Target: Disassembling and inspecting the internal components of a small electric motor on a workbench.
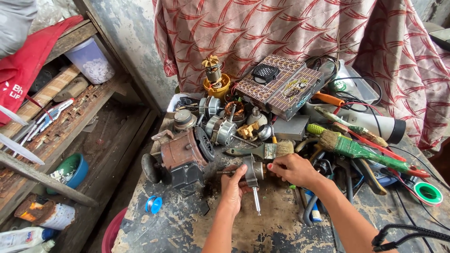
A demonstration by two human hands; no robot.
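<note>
Two hands are closed on one small motor part, low and central on the desk (pixel 281 229). The left hand (pixel 233 187) is wrapped around a metal bracket with a steel shaft (pixel 253 180), thumb and fingers clamped on its lower side so it is kept steady just above the worn wood. The right hand (pixel 294 169) is pinched shut on the brass-coloured end of the same piece, fingertips together, as if a small fitting is being gripped; what exactly sits under the fingertips cannot be told. The shaft points down toward the person.

Just behind the hands a flat paintbrush (pixel 267 151) is laid, likely kept near for dusting. A rusty gearbox motor (pixel 180 159) is set to the left, touching other clutter. A blue solder spool (pixel 153 204) lies apart, near the desk edge. Green-handled brushes (pixel 361 151) and a green tape roll (pixel 427 193) are spread to the right. A patterned box (pixel 281 86) is stacked at the back against a red-striped cloth (pixel 281 33).
</note>
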